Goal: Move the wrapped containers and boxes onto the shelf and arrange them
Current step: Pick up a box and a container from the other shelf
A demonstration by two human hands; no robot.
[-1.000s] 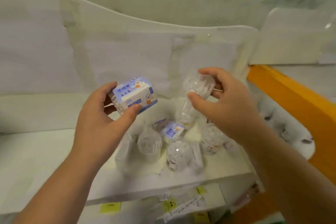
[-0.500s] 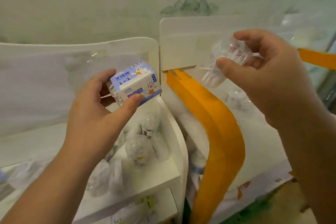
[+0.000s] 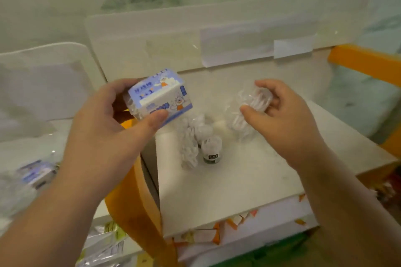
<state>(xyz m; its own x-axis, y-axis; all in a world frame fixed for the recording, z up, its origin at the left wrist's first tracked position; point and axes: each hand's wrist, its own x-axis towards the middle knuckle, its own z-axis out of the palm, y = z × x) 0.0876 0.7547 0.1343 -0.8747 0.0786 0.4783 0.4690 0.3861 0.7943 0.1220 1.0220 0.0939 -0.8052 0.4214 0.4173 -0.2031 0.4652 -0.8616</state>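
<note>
Head view: left hand (image 3: 104,134) gripping box (image 3: 159,96), right hand (image 3: 282,119) pinching wrapped container (image 3: 249,110), both poised above shelf (image 3: 238,180) near containers (image 3: 199,138) at back, likely for placing.

"1+1" on blue-white box (image 3: 159,97)

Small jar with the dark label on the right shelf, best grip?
Pinch the dark-label jar across its round body above the label, from above and the near-right. It stands upright, and wrapped containers crowd its left and back, so only that side looks open.
</note>
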